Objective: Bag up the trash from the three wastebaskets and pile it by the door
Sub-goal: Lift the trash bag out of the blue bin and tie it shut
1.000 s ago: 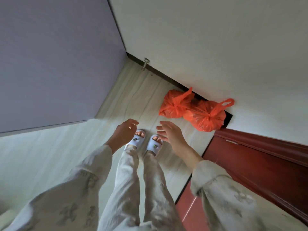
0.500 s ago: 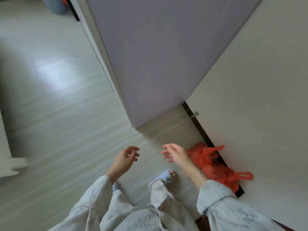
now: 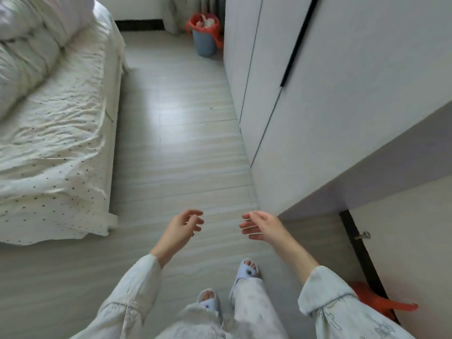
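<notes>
A blue wastebasket [image 3: 205, 42] lined with a red bag [image 3: 214, 27] stands at the far end of the floor, between a curtain and the wardrobe; pale trash shows in its top. My left hand [image 3: 182, 230] and my right hand [image 3: 260, 226] hang empty in front of me over the floor, fingers loosely apart. A tied red trash bag [image 3: 374, 300] lies at the lower right against the wall, partly hidden by my right sleeve.
A bed [image 3: 53, 133] with a dotted sheet fills the left side. A white wardrobe [image 3: 305, 99] runs along the right. A strip of pale wood floor [image 3: 181, 143] leads between them to the wastebasket. A door stopper [image 3: 362, 235] juts from the skirting.
My view has swung left from the door and the red bags into the room. The bed and the far wastebasket have come into sight. Both hands stay empty.
</notes>
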`<state>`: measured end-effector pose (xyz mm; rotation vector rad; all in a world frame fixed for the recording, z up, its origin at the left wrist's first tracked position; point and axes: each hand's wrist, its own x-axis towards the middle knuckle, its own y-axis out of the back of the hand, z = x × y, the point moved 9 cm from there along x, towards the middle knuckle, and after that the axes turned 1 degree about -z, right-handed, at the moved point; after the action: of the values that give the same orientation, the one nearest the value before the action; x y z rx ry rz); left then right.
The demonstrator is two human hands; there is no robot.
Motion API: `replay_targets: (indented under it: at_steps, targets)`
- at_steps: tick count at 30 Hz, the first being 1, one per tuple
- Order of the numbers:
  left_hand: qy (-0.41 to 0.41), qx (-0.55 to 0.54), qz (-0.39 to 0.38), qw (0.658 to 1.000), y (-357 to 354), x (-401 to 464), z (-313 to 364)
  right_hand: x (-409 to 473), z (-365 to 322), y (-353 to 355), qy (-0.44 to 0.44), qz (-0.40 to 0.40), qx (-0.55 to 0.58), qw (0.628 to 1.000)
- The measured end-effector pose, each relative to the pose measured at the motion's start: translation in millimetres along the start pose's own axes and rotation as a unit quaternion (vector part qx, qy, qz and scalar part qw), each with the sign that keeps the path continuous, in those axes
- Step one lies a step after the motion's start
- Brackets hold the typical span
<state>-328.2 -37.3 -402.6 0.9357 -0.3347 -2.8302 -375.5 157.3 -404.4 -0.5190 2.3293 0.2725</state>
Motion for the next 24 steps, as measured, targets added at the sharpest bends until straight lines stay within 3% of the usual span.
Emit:
replay_targets:
  at_steps: [9,17,24]
  targets:
    - [-0.014,-0.047,0.084,0.995,132.1,133.4,60.1,144.2,-160.6,-48.3,0.047,-0.029,-0.041,0.998]
    - [-0.038,-0.075,0.091,0.992,217.7,284.2,183.4,290.7,-337.6,-53.4,0.065,-0.037,-0.058,0.995]
    - [-0.042,-0.089,0.143,0.985,331.9,407.0,260.9,414.4,-474.6,-76.6,0.074,-0.051,-0.084,0.992]
